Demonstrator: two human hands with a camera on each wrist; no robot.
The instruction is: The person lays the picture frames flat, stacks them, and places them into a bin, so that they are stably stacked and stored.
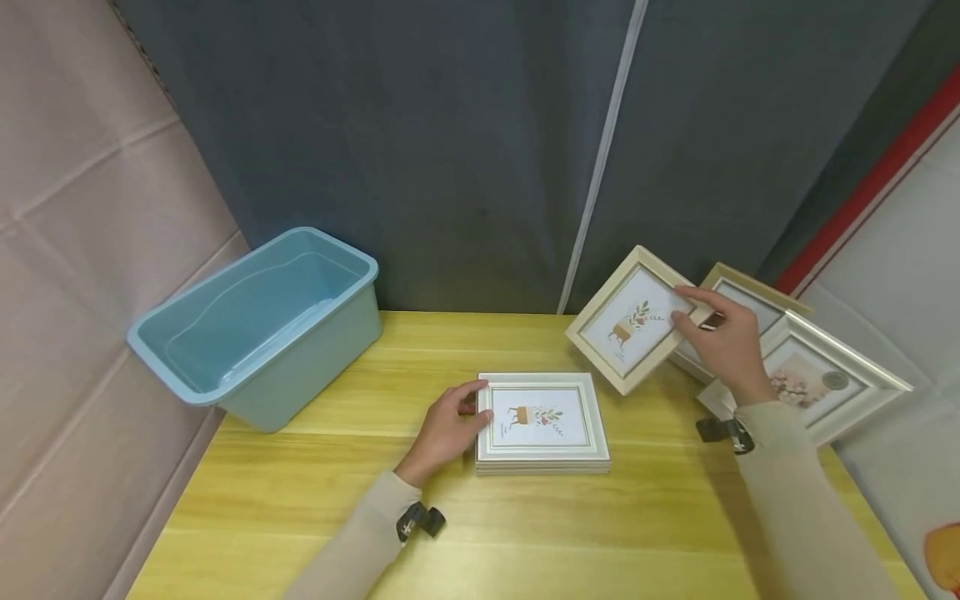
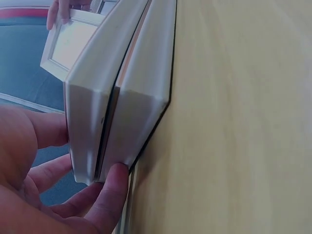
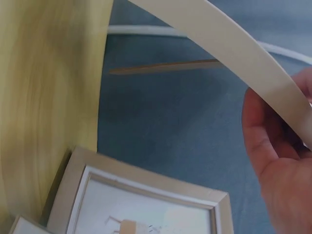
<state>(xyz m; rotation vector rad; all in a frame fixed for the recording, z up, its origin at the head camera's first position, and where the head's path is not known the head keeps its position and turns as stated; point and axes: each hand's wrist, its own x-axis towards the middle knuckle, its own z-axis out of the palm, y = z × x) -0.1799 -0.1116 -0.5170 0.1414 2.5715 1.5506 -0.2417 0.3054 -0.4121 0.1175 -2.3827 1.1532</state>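
My right hand (image 1: 723, 337) pinches a cream picture frame (image 1: 592, 329) by its right corner, fingers behind and thumb in front. It is tilted and raised above the table, with a plant-pot print facing me. My left hand (image 1: 446, 425) grips the left end of a short stack of two white picture frames (image 1: 543, 462) lying flat on the table. In the left wrist view, the fingers (image 2: 114, 187) and thumb bear on the stack's end (image 2: 90, 131). The raised frame's edge (image 3: 234, 44) crosses the right wrist view.
Several other picture frames (image 1: 828, 383) lean at the table's right end, behind my right wrist. A blue plastic bin (image 1: 315, 358) stands at the back left of the wood-grain table (image 1: 420, 542). A dark grey curtain (image 1: 420, 150) hangs behind.
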